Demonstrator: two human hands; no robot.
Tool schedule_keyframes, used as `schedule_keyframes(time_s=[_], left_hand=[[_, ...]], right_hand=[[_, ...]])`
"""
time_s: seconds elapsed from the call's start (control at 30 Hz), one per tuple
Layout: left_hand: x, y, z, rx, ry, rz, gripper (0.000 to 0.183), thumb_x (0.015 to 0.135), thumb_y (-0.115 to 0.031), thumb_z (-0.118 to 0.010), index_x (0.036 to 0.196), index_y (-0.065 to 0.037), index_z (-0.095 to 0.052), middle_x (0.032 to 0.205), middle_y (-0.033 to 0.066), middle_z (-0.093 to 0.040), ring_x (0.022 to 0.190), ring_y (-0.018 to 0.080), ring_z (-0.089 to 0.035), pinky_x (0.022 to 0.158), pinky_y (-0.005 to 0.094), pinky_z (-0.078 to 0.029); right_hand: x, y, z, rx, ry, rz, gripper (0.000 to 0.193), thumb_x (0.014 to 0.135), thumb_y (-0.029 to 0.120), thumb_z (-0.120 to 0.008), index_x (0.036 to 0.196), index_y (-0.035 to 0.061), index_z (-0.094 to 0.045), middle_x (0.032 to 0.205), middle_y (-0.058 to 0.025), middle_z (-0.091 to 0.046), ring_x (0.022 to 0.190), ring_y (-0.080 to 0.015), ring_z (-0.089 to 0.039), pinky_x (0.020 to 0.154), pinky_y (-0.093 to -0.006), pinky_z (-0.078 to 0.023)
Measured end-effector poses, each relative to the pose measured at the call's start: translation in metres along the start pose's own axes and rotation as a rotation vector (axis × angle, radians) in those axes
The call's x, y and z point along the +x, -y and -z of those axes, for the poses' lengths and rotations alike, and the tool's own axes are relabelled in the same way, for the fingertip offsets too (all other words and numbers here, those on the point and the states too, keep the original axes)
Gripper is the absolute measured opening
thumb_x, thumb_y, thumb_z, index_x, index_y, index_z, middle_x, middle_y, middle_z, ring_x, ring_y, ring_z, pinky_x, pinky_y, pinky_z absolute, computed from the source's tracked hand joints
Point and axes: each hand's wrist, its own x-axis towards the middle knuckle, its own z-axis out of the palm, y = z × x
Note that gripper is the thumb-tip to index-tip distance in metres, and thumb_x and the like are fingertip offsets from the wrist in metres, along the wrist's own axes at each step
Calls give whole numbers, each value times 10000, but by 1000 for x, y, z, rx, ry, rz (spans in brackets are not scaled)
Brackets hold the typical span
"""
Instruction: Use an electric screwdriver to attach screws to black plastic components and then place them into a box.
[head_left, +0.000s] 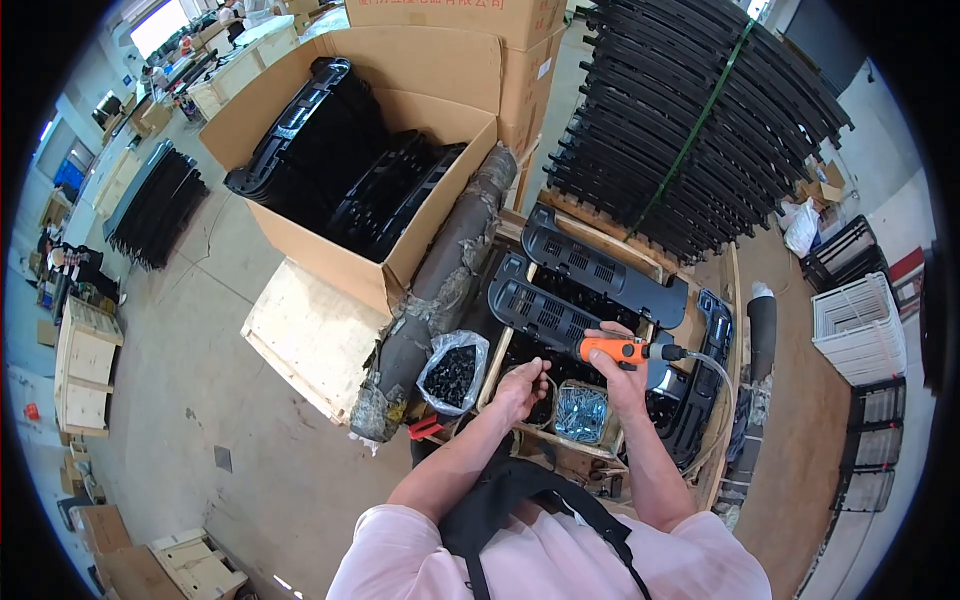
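My right hand [622,378] is wrapped round an orange pneumatic screwdriver [617,350], held sideways. A pale air hose [722,372] runs from its right end, and its left end is over a black slotted plastic panel [535,308]. My left hand [520,390] is beside the tool with its fingers curled together; what they hold, if anything, is too small to make out. Below the right hand sits an open box of silvery screws [582,412]. A bag of small black parts [453,374] stands left of my left hand. A second black panel [600,265] lies farther back.
A large cardboard box [440,235] of black plastic parts stands at the back left, beside a worn grey padded roll [440,290]. Behind the bench rises a strapped stack of black panels [690,110]. Red-handled pliers [425,428] lie below the bag. White racks [860,325] stand right.
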Motion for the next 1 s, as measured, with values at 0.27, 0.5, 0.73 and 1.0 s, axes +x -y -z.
schedule_keyframes(time_s=[0.27, 0.5, 0.73, 1.0], left_hand=[[-1, -15, -14, -317, -61, -51, 277, 1048, -374, -635, 1055, -102, -685, 841, -16, -661, 709, 128, -635, 614, 254, -558], [0, -21, -22, -381, -133, -87, 301, 1047, -396, -630, 1039, -99, -674, 811, -6, -643, 686, 131, -638, 614, 265, -572], [-2, -24, -26, -388, -131, -96, 308, 1039, -402, -640, 1029, -97, -678, 813, 2, -640, 704, 148, -654, 624, 276, -583], [-2, -26, -29, -458, -80, -149, 291, 1050, -376, -624, 1058, -89, -672, 878, 29, -633, 780, 176, -656, 685, 278, -587]], right_hand=[[-3, 5, -12, -15, 36, 1, 501, 877, 9, -726, 1350, -6, -565, 1243, -174, -713, 1131, -221, -680, 1024, -370, -538], [-4, 0, -19, -100, 60, 6, 501, 877, 32, -736, 1348, 0, -572, 1238, -163, -719, 1139, -213, -676, 1040, -369, -532], [-4, 2, -26, -133, 62, -18, 499, 875, 45, -739, 1346, 4, -576, 1248, -151, -721, 1140, -204, -675, 1053, -370, -522], [-1, -2, -26, -140, 52, 12, 495, 890, 37, -746, 1352, 2, -569, 1257, -141, -715, 1141, -197, -678, 1021, -350, -548]])
